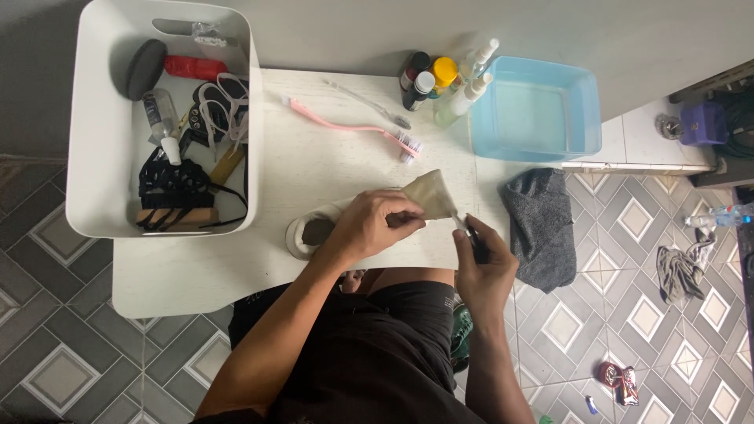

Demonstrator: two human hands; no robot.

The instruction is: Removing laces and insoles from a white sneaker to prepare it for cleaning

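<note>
On the far left of the white table [314, 165] sits a white bin [102, 133], packed with stuff: a dark oval pad, a red tube [195, 67], a small clear bottle [161, 114], loose laces [224, 102] and a black mesh bundle on a wooden brush [177, 216]. Just right of the bin, a pink toothbrush [345, 127] lies at an angle, with a clear one [365, 102] right above it. Below those, near the table's front edge, a pale shoe [314, 230] lies on its side with the heel opening showing. The left hand [369, 226] is clamped around the shoe, fingers curled over it and pinching the beige tongue or flap [432, 194] that sticks up toward the right. Right next to it, the right hand [483, 271] is closed on a small dark tool [473, 239], its tip touching the flap's lower edge; can't tell what kind of tool it is. Behind the hands, a cluster of little bottles [440, 78] stands by a blue tub [534, 110] with water in it. A grey cloth [542, 224] hangs over the table's right edge. Further right on the tiled floor there's a crumpled rag [679, 271] and a red wrapper [616, 379].
</note>
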